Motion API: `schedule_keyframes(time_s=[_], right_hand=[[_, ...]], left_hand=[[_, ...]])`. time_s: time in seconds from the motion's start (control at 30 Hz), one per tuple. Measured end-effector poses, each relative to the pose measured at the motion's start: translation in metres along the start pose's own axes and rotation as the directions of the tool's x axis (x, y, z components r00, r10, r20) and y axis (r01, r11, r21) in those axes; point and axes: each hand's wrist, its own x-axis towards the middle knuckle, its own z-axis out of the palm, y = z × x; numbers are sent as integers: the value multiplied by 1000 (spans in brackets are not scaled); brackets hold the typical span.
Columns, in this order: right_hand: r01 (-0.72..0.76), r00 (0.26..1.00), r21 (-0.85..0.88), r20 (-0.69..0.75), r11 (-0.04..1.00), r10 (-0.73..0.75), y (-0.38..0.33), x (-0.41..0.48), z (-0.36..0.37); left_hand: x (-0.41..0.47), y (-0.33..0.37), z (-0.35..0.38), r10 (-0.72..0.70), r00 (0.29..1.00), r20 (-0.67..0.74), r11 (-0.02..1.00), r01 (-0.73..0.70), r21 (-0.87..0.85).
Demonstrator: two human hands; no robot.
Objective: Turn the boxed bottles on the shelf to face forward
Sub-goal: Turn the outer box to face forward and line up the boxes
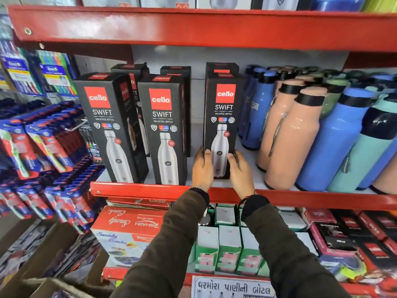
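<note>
Three black Cello Swift bottle boxes stand upright at the front of the middle shelf (150, 189), printed fronts toward me. The left box (107, 125) is angled a little, showing its right side. The middle box (164, 130) faces straight out. The right box (222, 117) stands a bit further back, and both hands grip its lower part: my left hand (202, 168) on its left edge, my right hand (240, 171) on its right edge. More black boxes (131, 70) stand behind the front row, mostly hidden.
Loose peach, blue and teal bottles (300, 134) crowd the shelf right of the held box. Toothbrush packs (43, 147) hang at the left. A red shelf (193, 26) runs overhead. Below sit a red combo box (129, 224) and small white-green cartons (227, 248).
</note>
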Motion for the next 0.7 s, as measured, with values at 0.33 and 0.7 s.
schedule_keyframes(time_s=[0.33, 0.7], right_hand=[[14, 999, -15, -43, 1000, -14, -2, -20, -10], [32, 997, -23, -64, 999, -34, -11, -49, -21]], left_hand=[[-18, -4, -11, 32, 997, -64, 999, -29, 39], [-49, -5, -22, 57, 997, -56, 993, -50, 109]])
